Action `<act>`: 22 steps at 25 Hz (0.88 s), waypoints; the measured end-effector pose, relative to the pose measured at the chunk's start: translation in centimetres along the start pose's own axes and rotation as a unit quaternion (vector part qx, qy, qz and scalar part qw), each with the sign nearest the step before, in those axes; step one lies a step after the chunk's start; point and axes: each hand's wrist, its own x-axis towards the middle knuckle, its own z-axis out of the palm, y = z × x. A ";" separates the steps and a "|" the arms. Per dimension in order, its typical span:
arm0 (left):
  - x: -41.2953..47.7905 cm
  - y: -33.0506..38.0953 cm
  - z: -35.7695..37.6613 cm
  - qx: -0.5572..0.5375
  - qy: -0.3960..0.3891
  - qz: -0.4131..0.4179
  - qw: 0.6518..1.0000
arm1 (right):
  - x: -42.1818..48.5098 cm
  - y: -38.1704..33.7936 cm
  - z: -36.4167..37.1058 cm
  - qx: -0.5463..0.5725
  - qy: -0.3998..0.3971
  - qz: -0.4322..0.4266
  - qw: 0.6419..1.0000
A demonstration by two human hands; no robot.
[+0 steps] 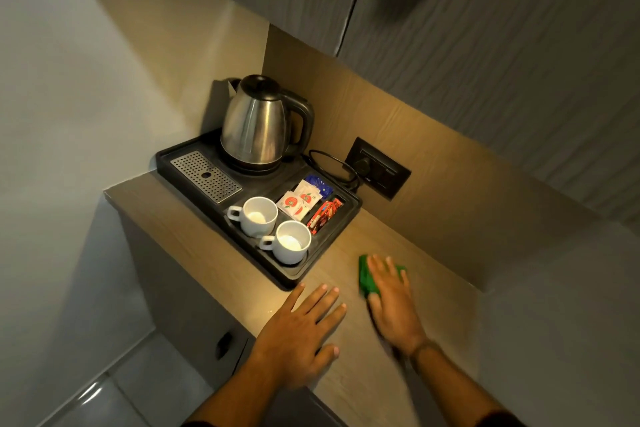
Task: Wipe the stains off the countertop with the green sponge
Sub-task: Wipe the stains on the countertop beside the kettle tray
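The right hand (389, 302) lies flat with the palm down on the green sponge (367, 279) and presses it against the light wooden countertop (374, 388); the fingers are stretched over the sponge, not curled around it, and the hand looks a little blurred. The sponge is near the back wall, just to the right of the black plastic tray (341, 225), and only its left edge and a small far corner show from under the fingers. The left hand (298, 333) rests open on the countertop with the fingers spread, near the front corner of the tray and apart from the right hand. On the tray stand a stainless steel electric kettle (258, 125), two white ceramic cups (273, 229) and some small paper sachets (304, 201). I cannot make out stains on the surface.
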 end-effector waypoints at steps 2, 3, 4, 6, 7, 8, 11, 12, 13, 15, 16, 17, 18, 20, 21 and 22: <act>0.1 0.0 -0.1 -0.005 0.000 -0.001 1.000 | -4.0 1.6 -0.2 -0.004 -0.024 -0.080 0.997; 0.1 -0.1 0.0 -0.007 -0.001 -0.002 1.000 | -4.4 2.8 -0.6 -0.004 -0.020 -0.081 0.997; 0.2 -0.1 0.1 -0.007 0.000 -0.003 1.000 | -3.4 3.5 -1.0 -0.003 -0.013 -0.058 0.998; 0.3 -0.1 0.1 -0.009 -0.001 -0.004 1.000 | 1.1 2.5 -1.6 -0.005 0.015 0.037 0.999; 0.3 -0.2 0.1 -0.010 0.000 -0.004 1.000 | 3.1 1.1 -1.7 -0.004 0.016 0.075 0.997; 0.2 -0.2 0.2 -0.010 0.001 -0.003 1.000 | 4.2 -0.6 -1.6 -0.003 0.007 0.079 0.997; 0.4 -0.2 0.5 -0.009 0.000 -0.002 1.000 | 0.9 -1.9 0.1 0.009 -0.035 -0.050 0.998; 0.5 -0.3 0.6 -0.009 -0.003 -0.001 1.000 | -2.0 -0.6 0.2 0.001 -0.042 -0.081 0.996; 0.5 -0.4 0.7 -0.009 -0.006 0.000 1.000 | -4.6 1.1 -0.1 -0.002 -0.034 -0.084 0.996; 0.5 -0.6 0.9 -0.010 -0.004 0.002 1.000 | -5.8 3.8 -1.2 0.001 -0.010 -0.031 0.999; 0.4 -0.5 0.8 -0.011 -0.007 0.006 1.000 | -4.9 4.2 -1.9 -0.001 0.003 0.018 1.000; 0.5 -0.5 0.8 -0.012 -0.009 0.008 1.000 | -3.5 3.8 -2.4 -0.009 0.021 0.075 0.997; 0.5 -0.5 0.7 -0.013 -0.009 0.006 1.000 | -2.4 2.5 -2.7 -0.013 0.034 0.124 0.992; 0.6 -0.6 0.7 -0.009 -0.008 0.008 1.000 | -2.4 -1.0 -1.8 0.002 0.040 0.126 0.991; 0.5 -0.7 0.7 -0.006 -0.008 0.010 1.000 | -4.1 -2.2 -0.7 0.006 0.029 0.086 0.996; 0.5 -0.8 0.8 -0.002 -0.008 0.012 1.000 | -6.8 -2.9 0.2 0.001 0.008 0.038 0.999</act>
